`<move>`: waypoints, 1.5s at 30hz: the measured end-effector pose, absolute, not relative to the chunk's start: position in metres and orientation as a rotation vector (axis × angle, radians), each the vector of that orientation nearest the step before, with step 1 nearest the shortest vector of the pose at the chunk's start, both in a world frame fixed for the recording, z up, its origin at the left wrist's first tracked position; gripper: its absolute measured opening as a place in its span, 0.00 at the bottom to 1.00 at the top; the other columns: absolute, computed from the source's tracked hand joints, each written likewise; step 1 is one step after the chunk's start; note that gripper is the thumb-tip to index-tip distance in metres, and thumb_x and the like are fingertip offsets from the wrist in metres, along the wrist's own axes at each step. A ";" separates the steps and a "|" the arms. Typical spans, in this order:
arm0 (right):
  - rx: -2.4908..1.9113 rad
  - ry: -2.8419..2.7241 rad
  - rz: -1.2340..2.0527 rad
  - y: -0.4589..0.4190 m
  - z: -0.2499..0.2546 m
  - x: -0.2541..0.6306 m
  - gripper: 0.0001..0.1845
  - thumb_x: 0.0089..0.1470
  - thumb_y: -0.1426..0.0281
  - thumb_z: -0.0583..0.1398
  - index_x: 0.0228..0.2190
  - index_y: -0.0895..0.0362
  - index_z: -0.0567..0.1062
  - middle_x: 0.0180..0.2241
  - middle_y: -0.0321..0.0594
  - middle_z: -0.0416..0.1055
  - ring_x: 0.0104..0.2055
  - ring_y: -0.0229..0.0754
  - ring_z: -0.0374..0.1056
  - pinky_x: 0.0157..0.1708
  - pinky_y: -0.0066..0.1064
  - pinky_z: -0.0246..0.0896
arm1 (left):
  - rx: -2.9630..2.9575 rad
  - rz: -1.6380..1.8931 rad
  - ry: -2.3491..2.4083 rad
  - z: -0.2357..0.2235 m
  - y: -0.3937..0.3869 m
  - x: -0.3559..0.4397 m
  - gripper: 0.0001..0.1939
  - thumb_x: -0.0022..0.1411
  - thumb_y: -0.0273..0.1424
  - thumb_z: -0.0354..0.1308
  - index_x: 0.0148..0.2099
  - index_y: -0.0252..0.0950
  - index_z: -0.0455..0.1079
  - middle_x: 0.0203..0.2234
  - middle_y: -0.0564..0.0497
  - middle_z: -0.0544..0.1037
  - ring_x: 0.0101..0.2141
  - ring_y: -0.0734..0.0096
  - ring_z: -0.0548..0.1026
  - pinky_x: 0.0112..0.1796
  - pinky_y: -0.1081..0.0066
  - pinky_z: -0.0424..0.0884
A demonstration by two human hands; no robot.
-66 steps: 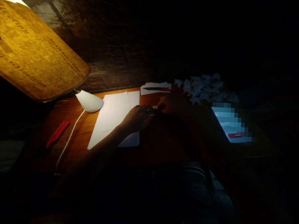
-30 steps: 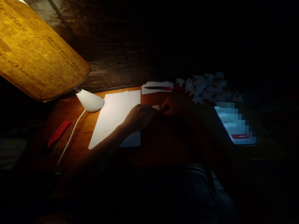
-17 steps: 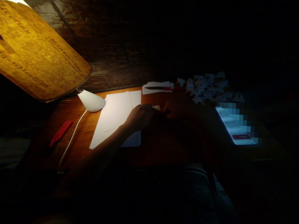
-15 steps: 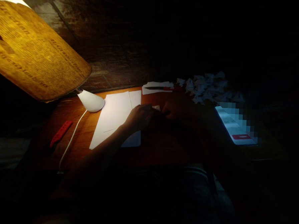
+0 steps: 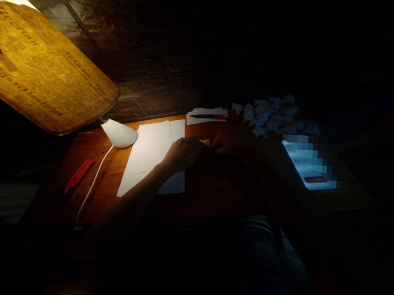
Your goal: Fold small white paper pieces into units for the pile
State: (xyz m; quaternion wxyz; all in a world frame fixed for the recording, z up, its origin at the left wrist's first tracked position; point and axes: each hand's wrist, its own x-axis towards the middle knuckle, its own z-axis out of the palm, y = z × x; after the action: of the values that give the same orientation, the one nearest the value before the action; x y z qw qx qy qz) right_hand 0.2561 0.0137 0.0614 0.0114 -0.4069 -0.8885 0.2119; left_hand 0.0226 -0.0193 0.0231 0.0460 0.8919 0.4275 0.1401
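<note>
In dim lamplight my left hand and my right hand meet at the middle of a wooden table. Both are pinched on a small white piece of paper held between their fingertips. My left hand lies over the right edge of a stack of white paper sheets. Behind my right hand lies a heap of several small folded white paper pieces.
A white lamp with a white cable stands left of the sheets, under a large printed yellow shade. A red-handled knife rests on paper scraps at the back. A red strip lies left. A lit phone lies right.
My hands stay together on the small paper piece, with only slight finger shifts. The view has drifted a little.
</note>
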 end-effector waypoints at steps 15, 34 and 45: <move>-1.297 -2.499 0.705 0.021 0.043 0.246 0.12 0.58 0.73 0.65 0.42 0.57 0.87 0.42 0.43 0.85 0.41 0.43 0.77 0.40 0.31 0.62 | 2.851 0.581 1.101 0.013 -0.014 0.010 0.17 0.72 0.23 0.55 0.52 0.42 0.83 0.47 0.46 0.84 0.43 0.64 0.82 0.46 0.60 0.78; -1.178 -2.443 0.878 0.031 0.033 0.251 0.12 0.54 0.76 0.66 0.41 0.57 0.86 0.41 0.42 0.85 0.41 0.41 0.78 0.41 0.29 0.64 | 2.827 0.570 1.137 0.015 -0.015 0.011 0.16 0.73 0.25 0.56 0.51 0.42 0.84 0.46 0.46 0.84 0.40 0.65 0.83 0.45 0.63 0.79; -1.210 -2.507 0.828 0.026 0.040 0.251 0.07 0.55 0.74 0.67 0.38 0.58 0.85 0.41 0.41 0.84 0.40 0.41 0.76 0.38 0.29 0.60 | 2.784 0.546 1.172 0.015 -0.014 0.011 0.15 0.73 0.25 0.56 0.51 0.44 0.83 0.46 0.47 0.84 0.41 0.65 0.82 0.47 0.62 0.78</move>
State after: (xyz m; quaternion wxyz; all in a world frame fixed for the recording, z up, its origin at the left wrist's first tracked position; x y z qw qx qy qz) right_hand 0.2514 0.0265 0.0403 0.1182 -0.4136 -0.8572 0.2832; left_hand 0.0109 -0.0140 0.0155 0.0360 0.9063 0.3816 0.1779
